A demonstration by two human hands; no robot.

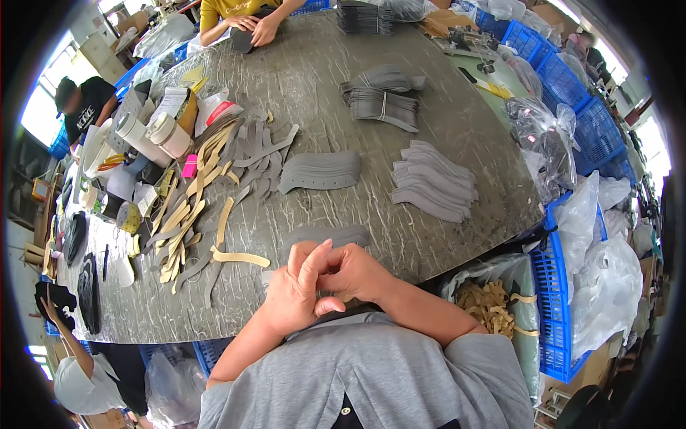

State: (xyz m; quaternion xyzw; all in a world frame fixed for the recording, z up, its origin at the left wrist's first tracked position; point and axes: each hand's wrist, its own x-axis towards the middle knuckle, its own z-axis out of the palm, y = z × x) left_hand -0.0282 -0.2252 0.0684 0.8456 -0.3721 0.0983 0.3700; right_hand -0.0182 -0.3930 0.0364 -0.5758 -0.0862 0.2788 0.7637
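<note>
My left hand [291, 284] and my right hand [364, 273] meet just in front of my body, over the near edge of the table. The left fingers are bent together and point upward, with the thumb sticking out towards the right. My right fingers curl in against the left ones. Whatever lies between them, if anything, is hidden. Directly beyond my hands lies a partly covered stack of grey curved pieces [332, 234]. Farther off sits another stack of grey curved pieces with small holes [320, 172]. To its right, more grey wavy pieces [434, 181] are fanned out.
Loose tan strips [187, 225] and grey strips [261, 154] are heaped at left, near white jars [170, 134]. Banded dark stacks [386, 106] lie farther back. At right, a blue crate [554, 300] stands beside a bag of tan scraps [486, 307]. A co-worker's hands [256, 27] work across the table.
</note>
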